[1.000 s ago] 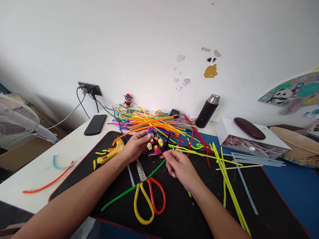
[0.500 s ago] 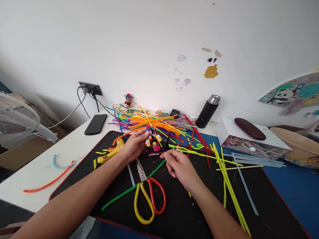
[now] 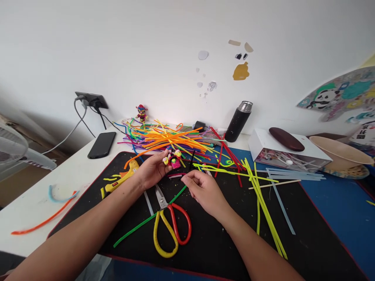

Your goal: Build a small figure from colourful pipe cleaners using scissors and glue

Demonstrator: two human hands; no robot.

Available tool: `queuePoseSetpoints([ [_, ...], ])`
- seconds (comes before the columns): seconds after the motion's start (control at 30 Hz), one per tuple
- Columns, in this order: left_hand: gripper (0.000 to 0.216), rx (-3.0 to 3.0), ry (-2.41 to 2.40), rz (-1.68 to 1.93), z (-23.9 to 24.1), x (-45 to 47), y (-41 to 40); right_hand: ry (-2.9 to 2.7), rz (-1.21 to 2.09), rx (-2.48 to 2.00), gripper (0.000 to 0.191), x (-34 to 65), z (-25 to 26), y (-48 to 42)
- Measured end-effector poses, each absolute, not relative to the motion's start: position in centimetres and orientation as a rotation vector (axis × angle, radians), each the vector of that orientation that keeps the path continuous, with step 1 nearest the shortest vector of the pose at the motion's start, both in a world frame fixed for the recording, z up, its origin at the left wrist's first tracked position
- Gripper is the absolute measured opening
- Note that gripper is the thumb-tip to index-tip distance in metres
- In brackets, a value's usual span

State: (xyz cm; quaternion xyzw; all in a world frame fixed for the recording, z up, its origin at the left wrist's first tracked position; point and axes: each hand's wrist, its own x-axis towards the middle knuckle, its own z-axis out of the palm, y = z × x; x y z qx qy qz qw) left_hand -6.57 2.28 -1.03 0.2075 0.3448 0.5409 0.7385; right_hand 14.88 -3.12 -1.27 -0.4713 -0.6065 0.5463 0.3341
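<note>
My left hand [image 3: 154,171] is closed round a small pipe-cleaner figure [image 3: 175,160] in pink, yellow and white, tilted over above the black mat. A little to its right, my right hand [image 3: 202,191] is closed in a pinch; what its fingertips hold, if anything, is too small to make out. A thin black strip [image 3: 191,160] shows just behind that hand. The green pipe cleaner [image 3: 131,235] runs under the scissors, its upper end near my right fingertips. Between my forearms lie the scissors [image 3: 162,203], with one yellow and one red handle.
A heap of coloured pipe cleaners [image 3: 164,137] lies at the back beside a second figure [image 3: 141,113]. The yellow glue gun [image 3: 123,178] is left of my left hand. Yellow-green pipe cleaners [image 3: 265,205], a black flask [image 3: 239,121] and a white box [image 3: 288,152] stand or lie rightward.
The figure in my left hand has tipped over from a more upright pose. My right hand stays pinched near it. The whole view has shifted slightly.
</note>
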Motion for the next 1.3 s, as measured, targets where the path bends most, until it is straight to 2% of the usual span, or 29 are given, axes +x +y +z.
queuePoseSetpoints([
  [0.6, 0.006, 0.515, 0.773, 0.999, -1.42, -5.71, 1.66, -1.591, 1.378, -1.212, 0.034, 14.82, -0.79, -3.05],
  [1.17, 0.004, 0.542, 0.752, 1.05, -1.62, -6.12, 1.87, -1.615, 1.389, -1.198, 0.034, 14.82, -1.11, -3.15],
  [1.3, 0.013, 0.588, 0.748, 1.031, -1.76, -6.08, 1.69, -1.607, 1.4, -1.181, 0.034, 14.72, -1.33, -3.12],
])
